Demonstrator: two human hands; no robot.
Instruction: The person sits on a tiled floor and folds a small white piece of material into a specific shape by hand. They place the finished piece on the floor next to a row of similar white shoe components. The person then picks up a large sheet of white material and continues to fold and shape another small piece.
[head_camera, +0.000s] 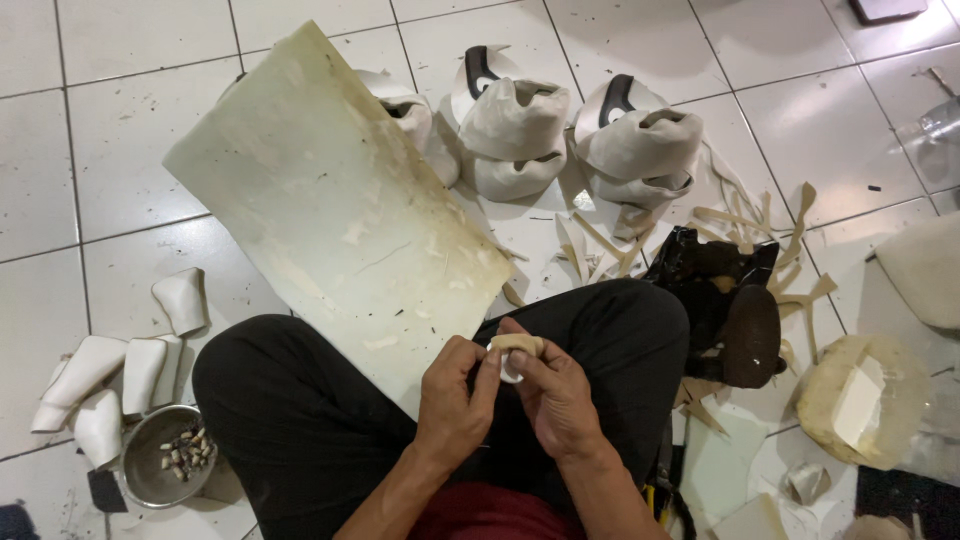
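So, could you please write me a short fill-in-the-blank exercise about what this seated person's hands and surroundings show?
1. Both hands, left hand and right hand, hold a small beige strip above the person's ____.
2. The large pale board leans on the person's ____ knee.
3. The metal bowl sits on the tiled ____.
4. The white heel pieces lie to the person's ____.

Missing words: lap; left; floor; left

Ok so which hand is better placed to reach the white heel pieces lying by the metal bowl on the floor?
Left, probably. The white heel pieces and metal bowl lie on the person's left side, beyond the left knee. The left hand is nearer them; the right hand would have to cross the body. Both now pinch a small beige piece.
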